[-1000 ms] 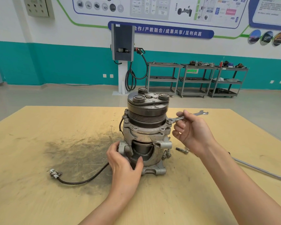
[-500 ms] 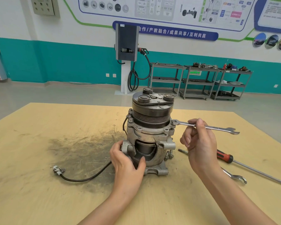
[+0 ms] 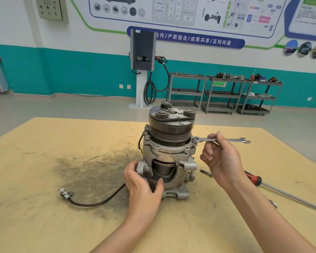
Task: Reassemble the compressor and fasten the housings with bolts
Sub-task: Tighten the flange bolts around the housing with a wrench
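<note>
Bolt-tightening step. Left hand (image 3: 142, 187) grips upright grey cast-metal compressor (image 3: 169, 152) on worktop (image 3: 44, 179). Right hand (image 3: 220, 157) pinches slim steel spanner (image 3: 221, 140), ring end on upper housing bolt beside it. Next, probably: swing, reseat.

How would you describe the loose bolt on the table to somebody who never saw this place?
Find the compressor standing on the yellow table. The loose bolt lies flat just right of its base, below the right hand. Unlike the red-handled screwdriver farther right, it is short and bare metal.

Blue wall banner (image 3: 186, 39) behind the charging post (image 3: 142, 50), white characters "合作/产教融合/成果共享/互利共赢", poster text above too small to read
</note>
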